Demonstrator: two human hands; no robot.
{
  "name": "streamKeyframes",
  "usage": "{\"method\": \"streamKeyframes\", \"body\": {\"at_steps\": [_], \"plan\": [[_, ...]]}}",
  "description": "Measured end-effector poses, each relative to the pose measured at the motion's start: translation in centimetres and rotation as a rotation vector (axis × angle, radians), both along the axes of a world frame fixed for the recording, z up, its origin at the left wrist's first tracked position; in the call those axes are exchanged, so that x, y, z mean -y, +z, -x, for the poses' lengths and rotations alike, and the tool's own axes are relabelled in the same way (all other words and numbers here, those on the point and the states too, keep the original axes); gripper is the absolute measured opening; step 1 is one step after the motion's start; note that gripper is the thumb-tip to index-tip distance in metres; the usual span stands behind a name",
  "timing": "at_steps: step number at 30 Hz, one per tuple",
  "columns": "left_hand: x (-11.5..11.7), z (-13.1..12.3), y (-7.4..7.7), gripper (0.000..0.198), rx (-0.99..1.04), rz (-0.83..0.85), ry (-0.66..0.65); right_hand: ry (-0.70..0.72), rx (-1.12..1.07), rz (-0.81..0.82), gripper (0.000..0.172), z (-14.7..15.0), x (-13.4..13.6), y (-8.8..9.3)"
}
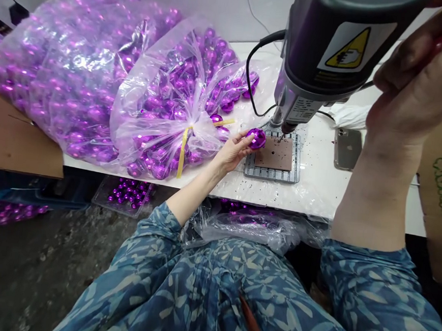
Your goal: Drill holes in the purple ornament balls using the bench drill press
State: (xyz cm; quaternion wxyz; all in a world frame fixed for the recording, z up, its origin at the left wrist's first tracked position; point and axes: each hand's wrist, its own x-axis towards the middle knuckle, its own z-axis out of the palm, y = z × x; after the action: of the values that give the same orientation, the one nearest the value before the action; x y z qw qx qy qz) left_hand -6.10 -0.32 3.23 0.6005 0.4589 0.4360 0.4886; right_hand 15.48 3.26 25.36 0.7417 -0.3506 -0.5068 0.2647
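Note:
Between the fingertips and thumb of my left hand (234, 152) is a shiny purple faceted bead (256, 138). It is held at the left edge of a brown square board (278, 160) that has a small dark hole in it. The board lies on the slotted metal base (296, 172) of a bench drill press (310, 45). The drill's bit (281, 138) points down over the board, to the right of the bead. My right hand (423, 74) is raised beside the motor housing, its fingers wrapped round the drill press handle, of which only a reddish bit shows.
Large clear bags of purple beads (79, 72) fill the table's left side, the nearer bag (163, 115) tied with yellow ribbon (182, 152). A phone (348, 149) lies to the right. Cardboard boxes (17, 134) flank the table. Dark shavings dot the white tabletop (318, 193). Below stands a bead tray (120, 203).

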Motion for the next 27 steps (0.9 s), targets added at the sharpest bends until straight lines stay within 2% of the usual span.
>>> {"method": "streamKeyframes", "body": {"at_steps": [3, 6, 10, 12, 14, 16, 20, 23, 27], "plan": [[-0.5, -1.1, -1.1, 0.061, -0.096, -0.112, 0.031, -0.080, -0.123, -0.073, 0.030, 0.2, -0.8, -0.3], [-0.8, -1.8, -2.0, 0.063, -0.208, -0.212, 0.017, -0.012, -0.089, -0.131, 0.027, -0.6, -1.2, -1.0], [-1.4, -2.4, -2.7, 0.059, -0.266, -0.272, -0.034, 0.004, -0.083, -0.157, 0.027, -1.4, -1.7, -1.6], [-1.7, -2.6, -2.9, 0.058, -0.303, -0.291, -0.039, 0.016, -0.102, -0.190, 0.035, -1.4, -2.0, -1.7], [-1.9, -2.8, -2.9, 0.057, -0.365, -0.310, -0.034, 0.016, -0.105, -0.211, 0.055, -1.4, -1.9, -1.7], [-1.8, -2.9, -2.7, 0.056, -0.451, -0.338, -0.016, 0.011, -0.089, -0.199, 0.066, -1.2, -1.7, -1.7], [-1.0, -3.4, -1.5, 0.057, -0.651, -0.431, 0.007, -0.012, -0.047, -0.177, 0.068, -1.2, -1.0, -1.5], [-0.4, -3.9, -0.9, 0.057, -0.691, -0.535, -0.039, -0.021, -0.020, -0.162, 0.068, -1.3, -1.0, -1.5], [-0.6, -5.0, -1.9, 0.057, -0.606, -0.587, -0.037, -0.009, 0.003, -0.171, 0.069, -1.5, -1.4, -1.7]]}}
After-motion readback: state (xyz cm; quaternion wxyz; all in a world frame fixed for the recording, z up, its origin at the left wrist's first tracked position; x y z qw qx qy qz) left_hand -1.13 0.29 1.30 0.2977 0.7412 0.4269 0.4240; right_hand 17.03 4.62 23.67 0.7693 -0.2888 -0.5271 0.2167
